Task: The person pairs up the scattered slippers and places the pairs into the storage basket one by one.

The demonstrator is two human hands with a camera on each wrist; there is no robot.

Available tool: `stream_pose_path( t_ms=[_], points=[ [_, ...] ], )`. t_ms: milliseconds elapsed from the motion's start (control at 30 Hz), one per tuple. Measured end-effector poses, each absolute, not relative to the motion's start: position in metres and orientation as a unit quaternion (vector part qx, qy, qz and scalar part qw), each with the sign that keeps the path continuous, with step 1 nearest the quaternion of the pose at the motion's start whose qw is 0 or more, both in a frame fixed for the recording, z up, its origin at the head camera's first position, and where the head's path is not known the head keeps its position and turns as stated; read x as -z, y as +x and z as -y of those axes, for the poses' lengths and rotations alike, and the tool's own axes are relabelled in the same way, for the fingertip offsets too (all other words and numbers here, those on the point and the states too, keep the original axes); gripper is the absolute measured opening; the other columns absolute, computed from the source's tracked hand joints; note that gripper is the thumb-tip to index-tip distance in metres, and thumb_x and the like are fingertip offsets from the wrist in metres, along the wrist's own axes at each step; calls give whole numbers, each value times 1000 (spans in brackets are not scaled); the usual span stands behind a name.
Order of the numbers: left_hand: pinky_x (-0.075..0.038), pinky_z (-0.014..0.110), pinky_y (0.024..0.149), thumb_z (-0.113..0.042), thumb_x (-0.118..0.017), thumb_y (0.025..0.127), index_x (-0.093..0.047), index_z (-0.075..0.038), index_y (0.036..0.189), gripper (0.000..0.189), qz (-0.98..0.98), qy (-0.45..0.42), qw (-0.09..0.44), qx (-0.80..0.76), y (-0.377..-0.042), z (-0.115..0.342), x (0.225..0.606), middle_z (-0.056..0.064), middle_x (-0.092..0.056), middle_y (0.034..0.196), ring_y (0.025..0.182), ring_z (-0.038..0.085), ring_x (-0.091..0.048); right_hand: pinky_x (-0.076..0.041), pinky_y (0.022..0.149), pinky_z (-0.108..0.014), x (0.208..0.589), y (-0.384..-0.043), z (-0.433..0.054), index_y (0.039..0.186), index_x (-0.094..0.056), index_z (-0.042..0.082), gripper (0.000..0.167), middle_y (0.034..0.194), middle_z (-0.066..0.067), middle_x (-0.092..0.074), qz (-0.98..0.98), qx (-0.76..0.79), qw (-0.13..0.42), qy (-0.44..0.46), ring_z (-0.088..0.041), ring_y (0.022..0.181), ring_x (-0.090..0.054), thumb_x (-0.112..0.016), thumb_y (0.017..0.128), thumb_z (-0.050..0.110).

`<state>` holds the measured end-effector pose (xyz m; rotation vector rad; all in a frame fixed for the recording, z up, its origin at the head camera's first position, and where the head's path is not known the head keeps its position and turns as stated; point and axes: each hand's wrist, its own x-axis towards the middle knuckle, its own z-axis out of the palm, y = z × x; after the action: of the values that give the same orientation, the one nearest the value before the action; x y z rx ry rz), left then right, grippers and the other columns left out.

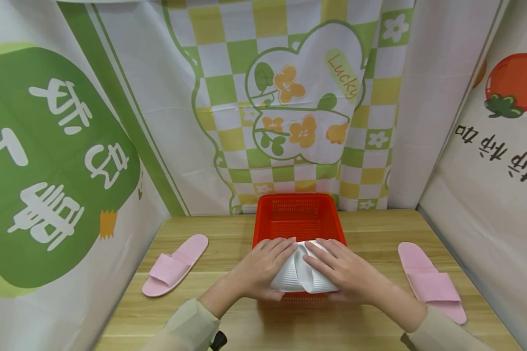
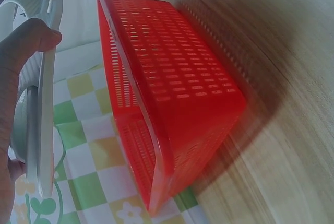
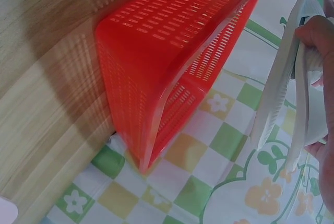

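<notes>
Above the near side of a red perforated plastic basket (image 1: 298, 200), both hands hold a pair of white slippers (image 1: 289, 277) with ribbed straps. My left hand (image 1: 263, 267) grips the left side, fingers over the straps and thumb low near the sole edge. On the opposite side my right hand (image 1: 350, 271) holds the slippers the same way. The left wrist view shows a slipper sole (image 2: 47, 98) edge-on, apart from the basket (image 2: 172, 51). Two white soles (image 3: 275, 85) lie at a slight angle to each other in the right wrist view. The hands hide part of the slippers.
A pink slipper (image 1: 175, 265) lies on the wooden table (image 1: 228, 229) to the left, and another pink slipper (image 1: 432, 282) lies to the right. Printed cloth (image 1: 228, 97) hangs behind the basket and on both sides. A small dark object (image 1: 219, 340) shows beside the left sleeve.
</notes>
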<state>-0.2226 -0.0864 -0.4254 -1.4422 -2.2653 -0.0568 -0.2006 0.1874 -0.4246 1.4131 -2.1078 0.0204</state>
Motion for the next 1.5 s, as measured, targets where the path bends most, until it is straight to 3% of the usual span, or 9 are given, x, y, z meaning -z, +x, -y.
stream_pose_path(
  t_ms=[633,833,1033,1500],
  points=[
    [-38,40,104,-51,-81,64,-34,-4,147,106,827,-519,214,26,-225,85,429,10,-36,151,130,26,-40,-43,97,-51,428,-201,-191,144,-41,3,108,147,-21,-40,802,-7,285,524,-40,125,-45,-89,54,40],
    [-39,40,104,-50,-82,63,-35,-3,146,106,823,-524,217,36,-225,85,429,10,-37,151,130,26,-40,-43,97,-51,427,-201,-191,144,-41,4,101,147,-20,-41,801,-14,288,525,-39,125,-46,-83,65,50],
    [-39,40,104,-51,-79,66,-35,-3,146,103,817,-532,218,37,-226,87,430,11,-37,151,130,25,-40,-41,99,-50,426,-199,-191,145,-41,4,90,147,-20,-41,800,-18,289,525,-37,125,-47,-67,79,60],
    [-34,36,108,-46,-78,66,-35,-2,146,101,803,-557,192,83,-229,91,430,10,-36,151,132,23,-39,-41,100,-48,422,-199,-191,142,-46,7,82,143,-21,-44,782,-33,293,550,-36,123,-48,-65,81,57]
  ],
)
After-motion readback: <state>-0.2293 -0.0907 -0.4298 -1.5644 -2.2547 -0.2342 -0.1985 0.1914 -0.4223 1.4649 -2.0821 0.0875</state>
